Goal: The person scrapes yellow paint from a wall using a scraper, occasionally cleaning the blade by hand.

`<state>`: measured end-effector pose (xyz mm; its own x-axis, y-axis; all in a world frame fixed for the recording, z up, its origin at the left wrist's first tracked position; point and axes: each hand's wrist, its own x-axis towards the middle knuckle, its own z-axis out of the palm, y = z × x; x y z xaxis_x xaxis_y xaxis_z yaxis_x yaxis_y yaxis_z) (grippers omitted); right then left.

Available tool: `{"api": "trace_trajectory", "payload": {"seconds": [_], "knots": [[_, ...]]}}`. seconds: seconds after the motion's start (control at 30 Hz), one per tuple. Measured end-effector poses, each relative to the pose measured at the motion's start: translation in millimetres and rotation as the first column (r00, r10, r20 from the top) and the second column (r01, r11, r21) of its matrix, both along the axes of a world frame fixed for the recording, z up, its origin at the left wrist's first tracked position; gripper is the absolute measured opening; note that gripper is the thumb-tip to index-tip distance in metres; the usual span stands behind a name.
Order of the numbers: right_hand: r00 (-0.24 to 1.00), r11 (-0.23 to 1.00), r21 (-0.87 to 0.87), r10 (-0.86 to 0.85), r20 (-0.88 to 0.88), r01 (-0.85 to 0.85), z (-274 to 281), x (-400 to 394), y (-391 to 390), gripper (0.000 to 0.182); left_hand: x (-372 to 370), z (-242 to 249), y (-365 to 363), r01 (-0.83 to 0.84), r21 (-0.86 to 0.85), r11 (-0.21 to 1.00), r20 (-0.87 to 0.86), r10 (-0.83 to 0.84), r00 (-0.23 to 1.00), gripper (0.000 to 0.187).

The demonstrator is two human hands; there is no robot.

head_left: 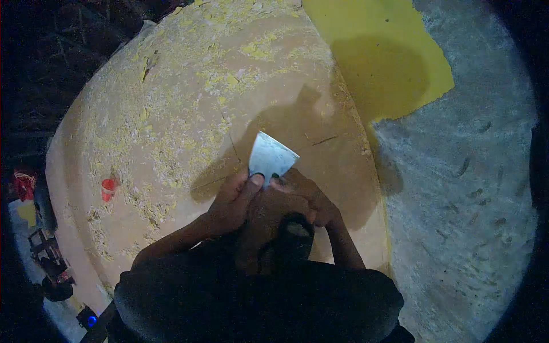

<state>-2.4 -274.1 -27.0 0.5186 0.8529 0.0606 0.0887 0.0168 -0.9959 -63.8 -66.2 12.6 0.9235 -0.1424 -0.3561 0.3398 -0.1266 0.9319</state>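
- The scraper (273, 153) is held over the tan surface (217, 137), its wide blade angled up and slightly right; its handle is hidden by the hands.
- The left hand (233, 194) is just below and left of the scraper, forearm slanting in from lower left, thumb pressed at the blade's base, fingers closed around it.
- The right hand (303, 197) is just below and right of the scraper, forearm rising from lower right, fingers bent and gripping near the blade's base.
- Yellow flakes (151, 143) lie scattered left of and beyond the scraper.
- The red cup (108, 190) stands well left of the scraper.
- A yellow sheet (394, 63) lies beyond and right of the scraper, beside grey floor (457, 200).
- Dark clothing (257, 303) fills the near side, below the scraper, and blocks the view there.
- A shadow (286, 120) surrounds the scraper's blade.
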Motion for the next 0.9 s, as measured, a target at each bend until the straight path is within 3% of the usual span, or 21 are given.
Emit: {"api": "trace_trajectory", "payload": {"seconds": [0.03,0.1,0.27,0.37,0.43,0.47,0.5,0.57,0.63,0.73,0.87,0.9], "knots": [[1.000,1.000,-0.011,-0.008,0.011,0.008,-1,0,-1,0.109,0,0,1,-0.022,-0.011,1.000,-0.054,0.022,0.998,0.033],[0.996,0.999,0.010,-0.044,0.075,0.043,-5,1,-4,0.109,2,-2,0,-0.251,-0.170,0.953,-0.027,0.251,0.968,0.031],[0.988,0.995,0.073,-0.071,0.141,0.061,-5,-3,-5,0.105,9,2,7,-0.177,0.014,0.984,0.044,0.177,0.983,0.030],[0.959,0.997,0.049,-0.069,0.274,0.058,-4,-3,-3,0.106,6,-2,8,-0.140,0.095,0.986,0.079,0.133,0.988,0.028],[0.967,0.984,0.008,-0.175,0.183,0.177,-3,-3,-3,0.100,6,-2,8,-0.117,0.112,0.987,0.081,0.109,0.991,0.027],[0.967,0.984,0.009,-0.176,0.184,0.177,-3,-4,-3,0.100,7,1,8,-0.099,0.105,0.990,-0.003,0.100,0.995,0.028],[0.932,0.947,-0.025,-0.311,0.188,0.321,-1,-6,-2,0.091,8,4,7,-0.082,0.097,0.992,-0.088,0.090,0.992,0.028],[0.877,0.887,-0.060,-0.439,0.194,0.457,3,-5,-1,0.083,10,7,5,-0.070,0.123,0.990,-0.021,0.073,0.997,0.028],[0.732,0.858,-0.127,-0.337,0.591,0.498,8,1,-2,0.074,9,6,0,-0.056,0.148,0.987,0.044,0.050,0.998,0.029],[0.631,0.843,-0.166,-0.237,0.739,0.511,3,3,1,0.068,7,3,-2,-0.125,0.125,0.984,0.096,0.114,0.989,0.029],[0.605,0.879,-0.183,-0.140,0.784,0.440,-6,-4,5,0.064,7,0,1,-0.128,0.141,0.982,0.059,0.121,0.991,0.030],[0.723,0.878,-0.245,-0.152,0.673,0.412,-10,-8,7,0.065,7,-2,1,-0.129,0.152,0.980,0.060,0.122,0.991,0.030]]}}
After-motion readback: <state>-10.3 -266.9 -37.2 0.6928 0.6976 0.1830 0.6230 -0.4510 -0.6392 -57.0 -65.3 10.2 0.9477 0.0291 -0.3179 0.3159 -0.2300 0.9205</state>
